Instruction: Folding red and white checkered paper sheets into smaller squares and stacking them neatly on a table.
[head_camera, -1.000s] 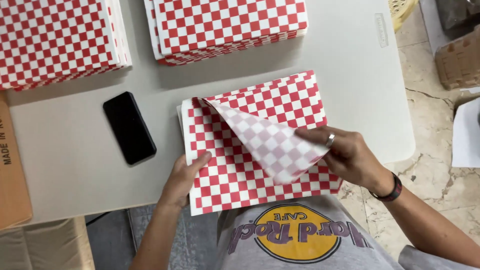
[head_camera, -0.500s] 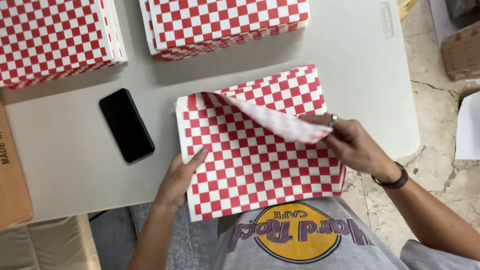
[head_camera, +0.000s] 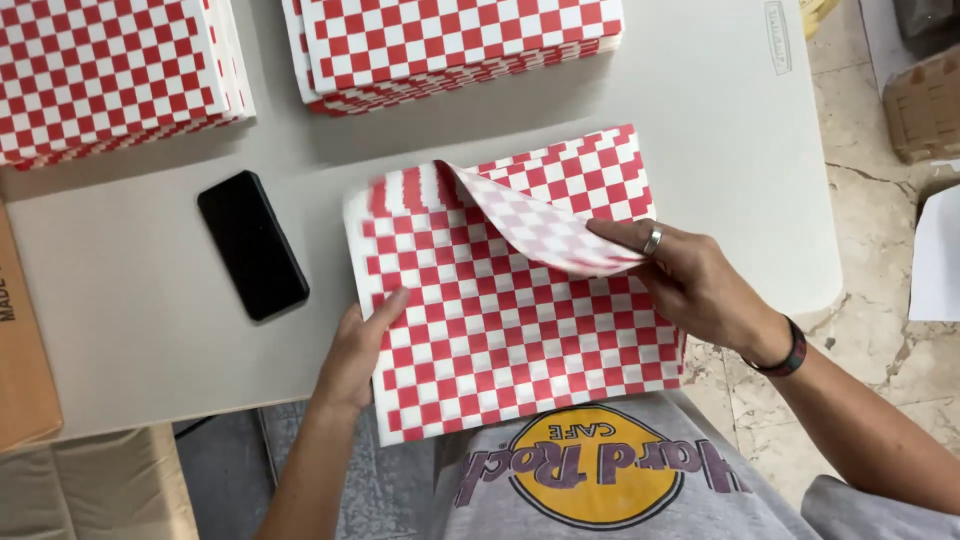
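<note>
In the head view, a stack of red-and-white checked paper sheets (head_camera: 500, 340) lay on the pale grey bench (head_camera: 150, 330), directly in front of the person, its near edge reaching past the bench edge above the person's lap. The right hand (head_camera: 690, 285) pinched the top sheet (head_camera: 540, 225) between thumb and fingers, its grip pressed together on the sheet's right-hand part. That sheet was lifted and curled over toward the left, its paler underside showing, while its far left corner rested on the stack. A ring sat on one finger of the right hand and a dark band on the wrist. The left hand (head_camera: 355, 350) lay flat at the left edge of the stack, fingers spread loosely and holding nothing, with the fingertips touching the checked paper and the palm on the bench.

A black phone (head_camera: 252, 245) lay face up on the bench to the left of the stack, near it but apart. Two further stacks of the same checked paper stood at the far side of the bench, one at the far left (head_camera: 110, 75) and one in the middle (head_camera: 450, 45), both well apart from the hands. A brown cardboard box (head_camera: 22, 350) showed at the left edge of the view. Beige stone floor (head_camera: 880, 240) lay to the right of the bench.
</note>
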